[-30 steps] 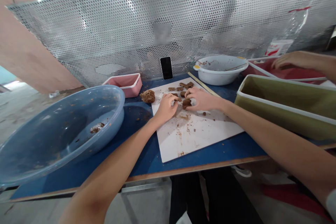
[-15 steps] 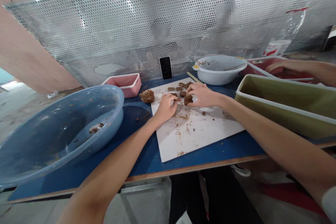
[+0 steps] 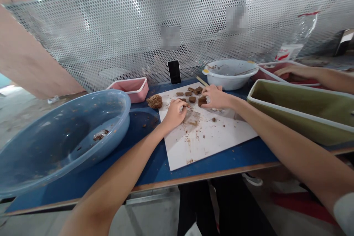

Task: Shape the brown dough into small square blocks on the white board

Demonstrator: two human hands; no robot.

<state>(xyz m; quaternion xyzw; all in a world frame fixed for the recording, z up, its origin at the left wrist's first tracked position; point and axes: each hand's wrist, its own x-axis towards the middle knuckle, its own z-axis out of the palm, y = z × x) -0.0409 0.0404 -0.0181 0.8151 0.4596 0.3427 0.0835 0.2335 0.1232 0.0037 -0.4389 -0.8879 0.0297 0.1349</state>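
My right hand (image 3: pixel 218 96) is grasping a dark brown chunk (image 3: pixel 201 101), fingers and thumb about its right side, over the far right part of the white board (image 3: pixel 231 138). Cannot tell whether the chunk touches the board.

My left hand (image 3: pixel 174 113) is at the board's far left part, fingers curled, tips close by a small brown piece (image 3: pixel 183 99). Cannot tell if anything is pinched there.

Several cut-looking brown pieces (image 3: pixel 192 99) lie on the board, just far of and between the hands. Crumbs and brown smears on the near side; one small round bit (image 3: pixel 214 119) right of centre.

Board lies on a blue table (image 3: pixel 235 158). A rough brown lump (image 3: pixel 155 101) sits at its far left edge. Left: big blue tub (image 3: pixel 118 135), wet-looking clump (image 3: pixel 101 135) inside; pink tub (image 3: pixel 142 93) farther off. Far side: phone (image 3: pixel 174 72) propped upright near the perforated metal screen (image 3: pixel 110 37), white basin (image 3: pixel 228 82) to its right. Right: green trough (image 3: pixel 298 118); beyond it, another person's hand (image 3: pixel 294 70) in a red tray (image 3: pixel 269 69).
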